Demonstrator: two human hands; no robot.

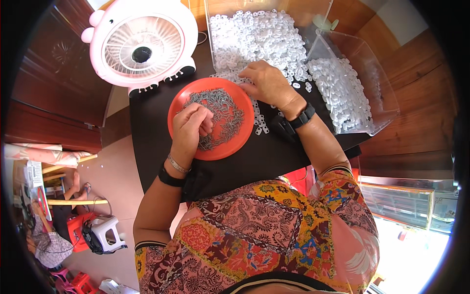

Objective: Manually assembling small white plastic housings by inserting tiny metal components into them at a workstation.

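Small grey metal pieces (223, 110) fill an orange plate (181, 105); the left hand (192, 128) pinches some there with curled fingers. The right hand (267, 83), fingers bent, presses on white plastic pieces (254, 34).

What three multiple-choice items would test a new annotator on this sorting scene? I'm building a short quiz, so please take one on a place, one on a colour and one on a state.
1. Where does the left hand rest?
A. Over the orange plate of small grey metal pieces
B. On the fan
C. In the clear bin

2. What colour is the fan's housing?
A. Blue
B. Pink
C. Black

3. How is the right hand placed?
A. Lifted high above the table
B. Hidden under the table
C. Down on the white plastic pieces beside the plate

Key: 1 A, its fingers curl over the grey pieces on the plate. 2 B, the round fan is pink with a white grille. 3 C, its fingers touch the white pile spilling from the clear bin area onto the black table.
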